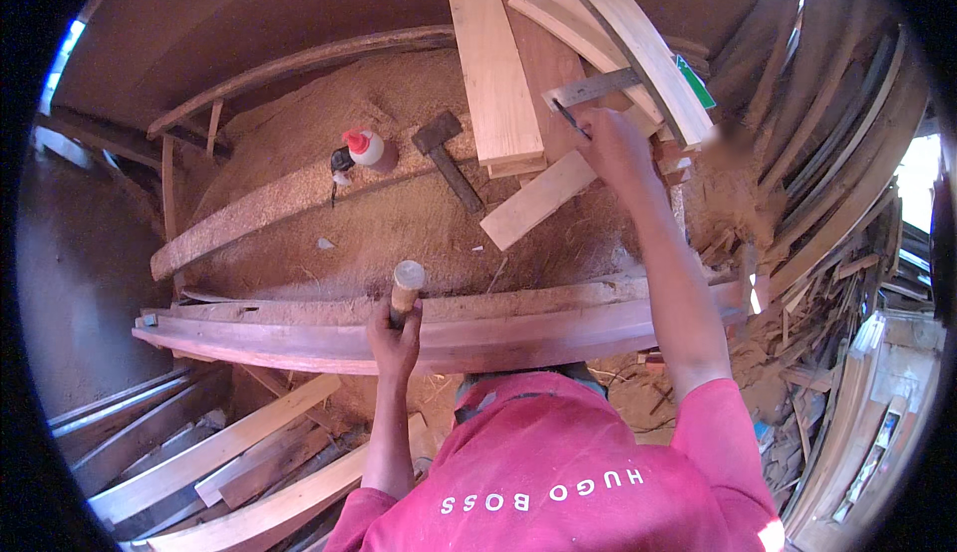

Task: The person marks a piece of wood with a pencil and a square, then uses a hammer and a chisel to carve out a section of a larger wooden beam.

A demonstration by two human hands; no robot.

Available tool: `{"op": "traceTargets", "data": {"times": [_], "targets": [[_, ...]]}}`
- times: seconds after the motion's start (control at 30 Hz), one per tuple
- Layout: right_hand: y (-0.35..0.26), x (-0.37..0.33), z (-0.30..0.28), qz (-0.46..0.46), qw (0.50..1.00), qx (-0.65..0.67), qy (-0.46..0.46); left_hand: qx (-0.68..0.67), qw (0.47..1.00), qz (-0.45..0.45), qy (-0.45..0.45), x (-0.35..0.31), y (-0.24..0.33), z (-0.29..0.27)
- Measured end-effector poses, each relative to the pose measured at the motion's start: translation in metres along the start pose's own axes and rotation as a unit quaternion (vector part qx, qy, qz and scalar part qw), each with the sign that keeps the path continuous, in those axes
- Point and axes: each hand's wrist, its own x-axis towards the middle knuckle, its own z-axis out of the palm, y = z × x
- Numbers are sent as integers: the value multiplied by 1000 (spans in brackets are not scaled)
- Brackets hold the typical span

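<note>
Left hand (392,343) grips wooden cylinder (406,298); right hand (615,153), holding slim dark tool (569,119), should clear grey strip (603,84) just beyond it.

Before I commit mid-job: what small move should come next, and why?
Probably ease the right hand toward the beam: its slim dark tool is beside a flat grey strip, while the left hand grips a round-topped wooden piece over the beam.
</note>
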Motion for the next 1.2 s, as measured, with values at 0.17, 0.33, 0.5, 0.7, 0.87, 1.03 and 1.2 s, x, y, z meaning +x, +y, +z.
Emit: {"op": "traceTargets", "data": {"times": [0.17,0.33,0.5,0.7,0.87,1.03,1.2], "targets": [[18,7,6,4,995,32,-92,-27,999,-19,20,4,-37,1],[-6,26,58,26,996,77,-26,-2,998,-64,-16,12,-30,4],[-11,38,102,30,995,43,86,-92,993,-56,-41,27,-12,9],[-27,28,103,37,995,51,73,-49,996,-61,-33,31,-27,10],[-33,28,105,61,994,69,50,-37,998,-39,-41,35,-28,13],[-35,25,99,71,994,53,59,-20,996,-58,-57,39,-23,16],[-54,3,67,19,993,18,116,16,994,13,-111,47,-23,14]]}}
